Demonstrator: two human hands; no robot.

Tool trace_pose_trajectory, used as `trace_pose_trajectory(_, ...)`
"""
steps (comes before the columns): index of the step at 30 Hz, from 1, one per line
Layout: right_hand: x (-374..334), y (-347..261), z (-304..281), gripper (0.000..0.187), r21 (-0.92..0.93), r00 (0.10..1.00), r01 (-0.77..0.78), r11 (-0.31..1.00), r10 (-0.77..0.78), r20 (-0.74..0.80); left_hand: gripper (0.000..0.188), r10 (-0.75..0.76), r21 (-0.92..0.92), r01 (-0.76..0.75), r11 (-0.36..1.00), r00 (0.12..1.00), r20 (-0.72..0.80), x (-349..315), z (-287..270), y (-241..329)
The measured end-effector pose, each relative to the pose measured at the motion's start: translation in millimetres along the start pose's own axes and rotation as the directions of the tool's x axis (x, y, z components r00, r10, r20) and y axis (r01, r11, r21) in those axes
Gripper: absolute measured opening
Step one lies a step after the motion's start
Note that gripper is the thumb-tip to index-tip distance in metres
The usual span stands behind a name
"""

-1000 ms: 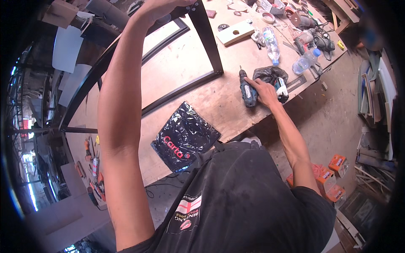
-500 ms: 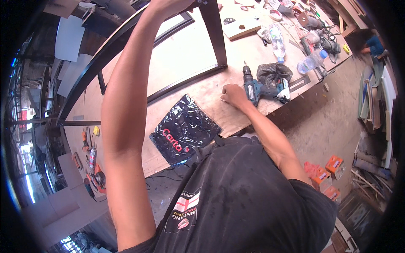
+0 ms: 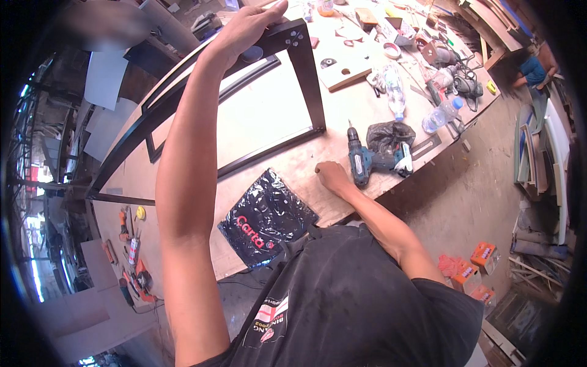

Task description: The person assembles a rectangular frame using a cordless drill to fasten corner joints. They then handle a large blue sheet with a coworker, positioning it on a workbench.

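Observation:
A black rectangular metal frame (image 3: 308,79) stands on the workbench, with small holes at its upper corner. My left hand (image 3: 244,32) reaches over its raised top bar near that corner and grips it; some fingers are hidden. Under the wrist is a dark round disc (image 3: 252,54). My right hand (image 3: 333,177) rests on the wood with fingers curled, and whatever they may hold is hidden. Just right of it lies a teal and black cordless drill (image 3: 359,160) with a bit fitted. A shiny black plastic packet (image 3: 266,214) lies nearer me, between my arms.
A crumpled black bag (image 3: 391,136) touches the drill. Beyond are plastic bottles (image 3: 395,92), a tape roll (image 3: 392,51), a wood block with a hole (image 3: 347,73) and corded power tools (image 3: 465,84). Hand tools (image 3: 137,275) lie far left. Another person (image 3: 538,68) crouches at right.
The view has tipped upward, so the bench sits lower in the picture and more of my left hand shows. My left hand stays on the frame, and my right hand remains beside the drill.

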State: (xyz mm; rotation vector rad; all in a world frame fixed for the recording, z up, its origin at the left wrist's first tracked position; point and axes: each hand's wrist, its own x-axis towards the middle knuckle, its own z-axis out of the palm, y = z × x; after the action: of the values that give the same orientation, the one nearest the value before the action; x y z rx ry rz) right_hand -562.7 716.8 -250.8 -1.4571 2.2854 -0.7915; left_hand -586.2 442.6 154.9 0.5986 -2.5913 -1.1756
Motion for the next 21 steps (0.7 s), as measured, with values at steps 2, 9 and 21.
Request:
trace_pose_trajectory(2, 1.2, 7.8, -3.5, 0.019, 0.079, 0.999, -0.036, 0.996, 0.035, 0.013, 0.048, 0.035, -0.066, -0.031, 0.997, 0.997, 0.063, -7.3, 4.5, 15.1)
trace_pose_trajectory(9, -18.2, -11.3, -21.7, 0.016, 0.035, 0.985, 0.114, 0.993, -0.117, 0.126, 0.044, 0.157, -0.041, -0.153, 0.987, 0.975, 0.159, -2.7, -0.7, 1.2)
trace_pose_trajectory(21, -19.5, -16.5, -11.7, 0.01, -0.063, 0.958, 0.261, 0.963, -0.25, 0.143, 0.038, 0.226, 0.103, -0.239, 0.965, 0.966, 0.126, 0.9, 3.3, -2.0)
